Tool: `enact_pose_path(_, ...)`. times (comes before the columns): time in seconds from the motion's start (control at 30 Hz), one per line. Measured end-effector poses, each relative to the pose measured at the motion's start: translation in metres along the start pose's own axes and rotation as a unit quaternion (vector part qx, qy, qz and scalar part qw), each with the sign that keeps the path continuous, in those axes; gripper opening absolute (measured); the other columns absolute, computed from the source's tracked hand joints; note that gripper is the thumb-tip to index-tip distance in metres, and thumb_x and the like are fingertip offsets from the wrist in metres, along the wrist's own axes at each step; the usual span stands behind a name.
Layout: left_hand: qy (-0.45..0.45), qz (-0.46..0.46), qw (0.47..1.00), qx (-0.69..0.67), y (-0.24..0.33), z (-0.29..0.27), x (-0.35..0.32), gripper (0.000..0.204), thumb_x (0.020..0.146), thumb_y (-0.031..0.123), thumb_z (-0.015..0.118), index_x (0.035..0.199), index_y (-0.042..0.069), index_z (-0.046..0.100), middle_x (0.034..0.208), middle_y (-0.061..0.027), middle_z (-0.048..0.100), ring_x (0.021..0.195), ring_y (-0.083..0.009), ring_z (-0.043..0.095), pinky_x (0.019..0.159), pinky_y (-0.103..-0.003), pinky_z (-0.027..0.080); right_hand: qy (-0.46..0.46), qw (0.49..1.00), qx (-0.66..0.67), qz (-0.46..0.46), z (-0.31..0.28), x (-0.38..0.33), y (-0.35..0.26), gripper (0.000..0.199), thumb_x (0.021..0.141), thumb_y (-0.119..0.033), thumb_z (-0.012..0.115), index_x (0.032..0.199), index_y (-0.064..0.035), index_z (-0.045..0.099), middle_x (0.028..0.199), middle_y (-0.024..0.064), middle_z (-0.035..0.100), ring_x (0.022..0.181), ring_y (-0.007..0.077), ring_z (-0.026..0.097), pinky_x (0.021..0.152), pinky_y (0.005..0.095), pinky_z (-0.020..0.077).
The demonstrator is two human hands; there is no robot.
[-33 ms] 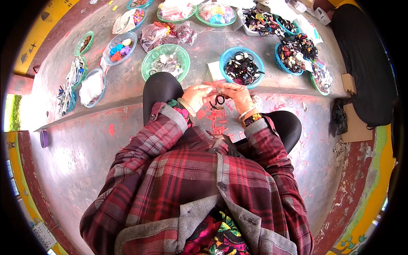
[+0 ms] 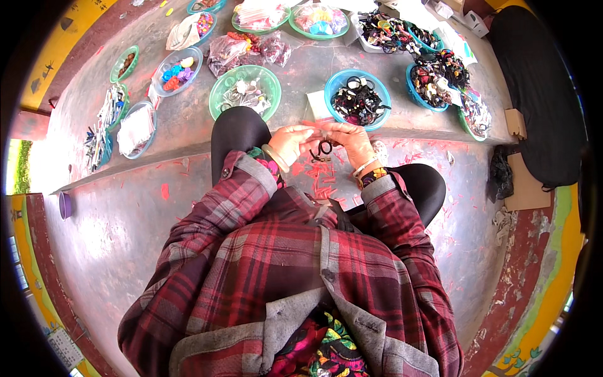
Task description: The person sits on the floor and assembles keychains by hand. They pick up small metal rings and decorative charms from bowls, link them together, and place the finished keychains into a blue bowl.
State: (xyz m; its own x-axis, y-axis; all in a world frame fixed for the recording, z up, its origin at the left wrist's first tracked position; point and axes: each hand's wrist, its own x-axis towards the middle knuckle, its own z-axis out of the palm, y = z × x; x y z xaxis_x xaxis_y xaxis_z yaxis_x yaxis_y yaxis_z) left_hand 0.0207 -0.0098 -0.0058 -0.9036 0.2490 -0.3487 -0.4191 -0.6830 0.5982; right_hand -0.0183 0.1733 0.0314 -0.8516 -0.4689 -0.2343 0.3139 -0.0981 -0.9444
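Observation:
My left hand point(image 2: 287, 146) and my right hand point(image 2: 353, 144) meet in front of my knees, fingertips nearly touching. Both are closed in a pinch. Between the fingertips is something small and pale or clear, too small to name. A black hair tie point(image 2: 325, 148) hangs in a loop below my right fingers, which seem to grip it. Just beyond the hands, a blue basin point(image 2: 329, 94) holds a heap of black hair ties point(image 2: 359, 102). A green basin point(image 2: 213, 94) with small white and clear pieces stands beyond my left hand.
On the raised concrete ledge point(image 2: 298, 78) stand several more basins with hair ties, coloured pieces and white packets. A white packet point(image 2: 319, 105) lies beside the blue basin. Red scraps point(image 2: 325, 191) litter the floor below. A long black bag point(image 2: 534, 94) is at the right.

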Motion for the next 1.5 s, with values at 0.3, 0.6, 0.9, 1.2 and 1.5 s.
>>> enact_pose_path(0.3,-0.128,-0.006,0.992,-0.006,0.007,0.001,-0.002,0.038,0.086,0.018,0.044,0.114,-0.008,0.045,0.113,-0.0156,0.053,0.105,-0.0211,0.051,0.09,-0.03,0.041,-0.005,1.0,-0.001,-0.023,-0.001,0.002,0.003,0.013,0.077,-0.001,0.053,0.082,-0.0022,0.065,0.09,0.0061,0.064,0.075,0.0116,0.059,0.062,0.0226,0.0435)
enact_pose_path(0.6,-0.027,-0.017,0.999,0.034,0.007,0.012,-0.005,0.029,0.085,0.014,0.052,0.106,-0.006,0.052,0.106,-0.0136,0.057,0.098,-0.0197,0.056,0.084,-0.028,0.045,-0.029,0.999,0.004,-0.032,0.0,0.0,0.002,0.016,0.078,0.0,0.05,0.084,-0.0012,0.065,0.098,0.008,0.062,0.078,0.0115,0.058,0.066,0.0227,0.045)
enact_pose_path(0.9,0.016,-0.007,0.999,0.039,-0.004,-0.002,0.003,0.02,0.083,0.005,0.054,0.099,-0.007,0.054,0.098,-0.0135,0.059,0.089,-0.0178,0.058,0.078,-0.025,0.049,-0.032,0.999,-0.011,-0.02,-0.002,0.002,0.005,0.016,0.079,0.0,0.05,0.084,-0.0016,0.065,0.098,0.0079,0.062,0.078,0.0102,0.059,0.066,0.0221,0.0449)
enact_pose_path(1.2,0.052,0.014,0.997,0.048,0.002,0.005,-0.003,0.018,0.082,0.003,0.054,0.096,-0.009,0.054,0.093,-0.0128,0.059,0.084,-0.0172,0.059,0.076,-0.024,0.049,0.019,0.999,0.032,-0.017,0.0,0.002,0.0,0.022,0.081,-0.01,0.055,0.102,-0.005,0.059,0.08,-0.0013,0.06,0.073,0.0074,0.053,0.066,0.0222,0.0416)
enact_pose_path(1.5,0.058,0.054,0.989,0.122,-0.004,0.006,0.0,0.019,0.084,0.004,0.052,0.096,-0.01,0.053,0.093,-0.0154,0.059,0.083,-0.0187,0.06,0.074,-0.026,0.05,-0.04,0.999,0.019,-0.01,-0.004,0.011,0.024,0.017,0.076,-0.013,0.065,0.088,-0.0016,0.062,0.079,-0.0003,0.06,0.071,0.0066,0.051,0.065,0.0219,0.0404)
